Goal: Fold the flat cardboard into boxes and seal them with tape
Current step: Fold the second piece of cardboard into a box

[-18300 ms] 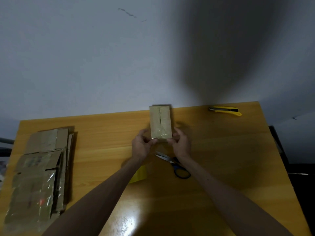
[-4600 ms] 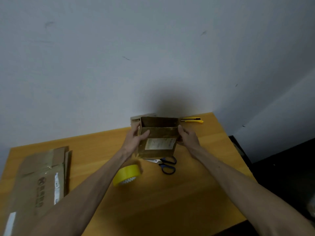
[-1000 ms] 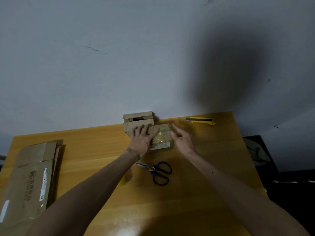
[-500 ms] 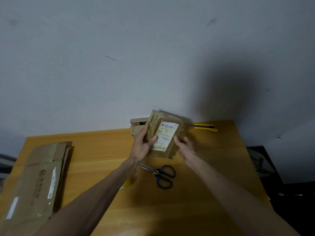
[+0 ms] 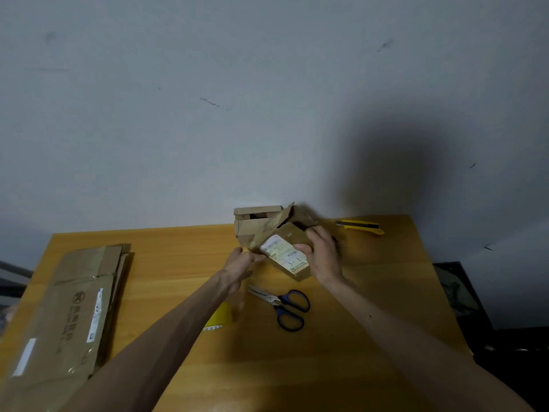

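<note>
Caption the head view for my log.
Tilted labelled box held by left hand and right hand over the table, near scissors and flat cardboard.

The cardboard box [image 5: 292,233] is dull brown with a white label [image 5: 283,254] banded pale green and printed dark; the second box [image 5: 255,223] is lighter tan. The surface [image 5: 371,292] is orange-yellow wood with fine grain, the scissors [image 5: 279,303] have blue handles and silvery blades, the utility knife [image 5: 361,226] is yellow and black, and the tape roll [image 5: 219,318] is yellow. The flat cardboard [image 5: 68,307] is brown with dark printed characters and white strips.
</note>
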